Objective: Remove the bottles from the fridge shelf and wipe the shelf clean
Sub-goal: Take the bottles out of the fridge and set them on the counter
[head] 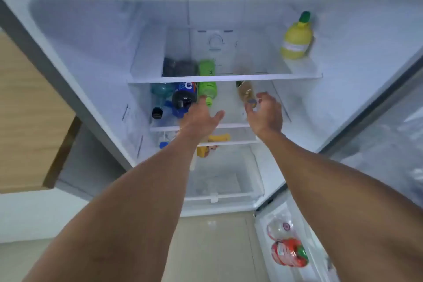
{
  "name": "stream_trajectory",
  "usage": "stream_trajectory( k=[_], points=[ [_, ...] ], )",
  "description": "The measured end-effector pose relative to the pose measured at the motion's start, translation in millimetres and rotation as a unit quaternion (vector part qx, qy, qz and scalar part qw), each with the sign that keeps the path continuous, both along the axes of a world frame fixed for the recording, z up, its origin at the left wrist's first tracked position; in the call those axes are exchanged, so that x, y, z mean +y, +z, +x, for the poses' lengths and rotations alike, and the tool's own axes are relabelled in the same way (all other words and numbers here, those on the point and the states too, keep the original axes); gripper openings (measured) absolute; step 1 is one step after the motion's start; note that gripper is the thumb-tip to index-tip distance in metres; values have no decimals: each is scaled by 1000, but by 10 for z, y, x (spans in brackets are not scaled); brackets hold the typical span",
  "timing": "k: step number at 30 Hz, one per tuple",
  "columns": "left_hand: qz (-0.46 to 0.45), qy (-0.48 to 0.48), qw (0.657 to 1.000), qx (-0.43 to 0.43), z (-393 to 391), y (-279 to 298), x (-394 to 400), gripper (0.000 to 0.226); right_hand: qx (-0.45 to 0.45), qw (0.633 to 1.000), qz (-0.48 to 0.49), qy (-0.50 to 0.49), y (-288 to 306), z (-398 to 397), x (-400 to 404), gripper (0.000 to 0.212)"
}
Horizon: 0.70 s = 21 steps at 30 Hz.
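Observation:
Several bottles stand on the middle fridge shelf [231, 125]: a teal bottle [160, 96] with a dark cap, a dark blue bottle [186, 95], a green bottle [207, 90] and, apart to the right, a pale brownish bottle [246, 92]. My left hand [200, 117] reaches in with fingers spread, its fingertips at the green bottle's cap. My right hand [265, 111] is open and curled just right of the brownish bottle's cap, holding nothing. No cloth is visible.
A yellow lemon-juice bottle [296, 38] stands on the upper shelf [274, 77] at the right. Yellow items [212, 144] lie under the middle shelf, above a clear drawer [215, 197]. The open door's bin [288, 249] holds a red-labelled bottle. A wooden cabinet [29, 121] is at left.

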<state>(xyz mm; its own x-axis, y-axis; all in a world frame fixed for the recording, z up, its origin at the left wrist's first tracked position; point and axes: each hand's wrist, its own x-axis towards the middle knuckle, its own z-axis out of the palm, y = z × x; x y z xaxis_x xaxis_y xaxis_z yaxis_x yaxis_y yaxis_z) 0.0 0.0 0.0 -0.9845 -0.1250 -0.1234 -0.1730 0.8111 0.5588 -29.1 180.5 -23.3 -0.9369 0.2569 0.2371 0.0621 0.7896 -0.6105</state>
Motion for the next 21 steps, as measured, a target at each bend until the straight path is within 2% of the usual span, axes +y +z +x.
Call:
stream_trajectory(
  k=[4,7,11,15,21],
  points=[
    [-13,59,998,27,-338,-349,88,67,-24,997,38,-65,-280,-361,44,50],
    [25,112,992,46,-485,-495,169,58,-32,995,54,-81,-465,-519,24,63],
    [84,178,978,75,-506,-561,184,40,49,996,-21,-75,-477,-419,-46,44],
    [100,195,969,113,-260,-421,135,33,120,988,-91,-35,-235,-105,-149,39],
    [104,147,964,195,371,159,-68,33,162,983,-84,-9,335,527,-356,37]
  ],
)
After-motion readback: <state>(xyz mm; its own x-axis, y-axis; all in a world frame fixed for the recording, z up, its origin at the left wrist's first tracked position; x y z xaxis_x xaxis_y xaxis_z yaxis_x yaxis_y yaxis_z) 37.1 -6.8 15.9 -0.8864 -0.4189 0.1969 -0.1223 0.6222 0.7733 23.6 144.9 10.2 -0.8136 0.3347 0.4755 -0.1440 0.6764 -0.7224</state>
